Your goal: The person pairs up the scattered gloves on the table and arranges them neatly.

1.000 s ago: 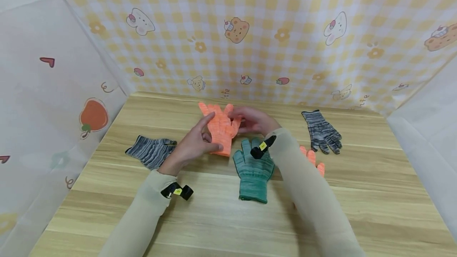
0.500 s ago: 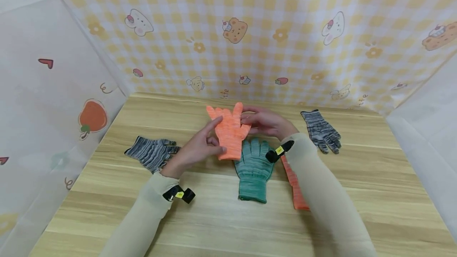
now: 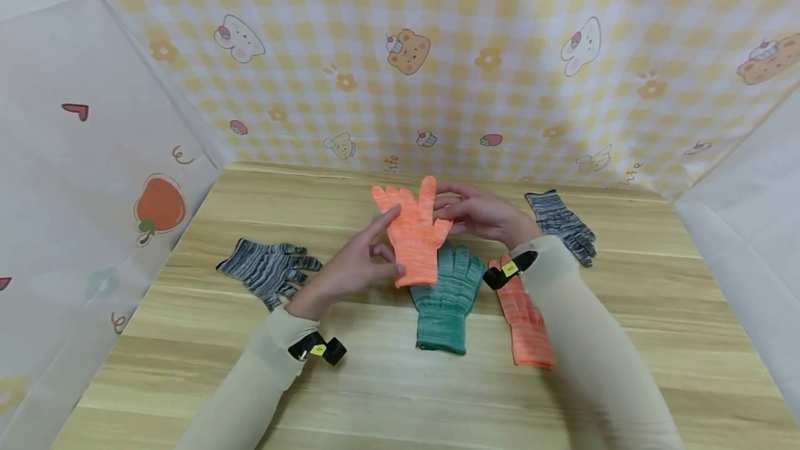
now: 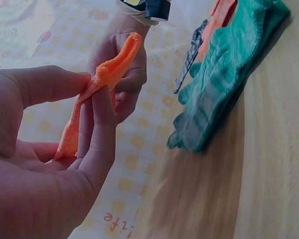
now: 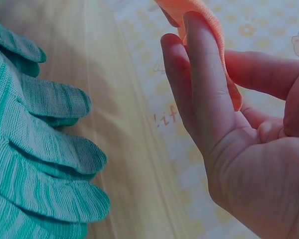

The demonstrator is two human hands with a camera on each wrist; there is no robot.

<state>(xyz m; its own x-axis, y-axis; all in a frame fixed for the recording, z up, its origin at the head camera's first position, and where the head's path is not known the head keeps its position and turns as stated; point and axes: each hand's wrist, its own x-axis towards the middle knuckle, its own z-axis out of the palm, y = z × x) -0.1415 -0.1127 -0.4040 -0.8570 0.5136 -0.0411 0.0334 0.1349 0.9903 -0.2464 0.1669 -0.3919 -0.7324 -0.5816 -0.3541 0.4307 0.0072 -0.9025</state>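
An orange knit glove (image 3: 415, 245) is held up above the table, its fingers pointing away from me. My left hand (image 3: 353, 262) pinches its left side between thumb and fingers, near the palm and cuff; the left wrist view shows the glove (image 4: 120, 62) edge-on in that pinch. On the other side my right hand (image 3: 487, 217) grips the thumb part, and the right wrist view has orange fabric (image 5: 217, 30) between thumb and fingers. Below lies a green glove (image 3: 442, 321), its upper left partly hidden by the held one. A second orange glove (image 3: 530, 332) lies partly under my right forearm.
Grey-black striped gloves lie on both sides, one (image 3: 265, 269) beside my left wrist and another (image 3: 559, 217) at the back right. The wooden table (image 3: 387, 394) ends at a yellow checked cloth (image 3: 350, 110) hanging behind it.
Both hands have moved right with the orange glove, which now overlaps the green one in view. The second orange glove shows more as the right forearm shifts right.
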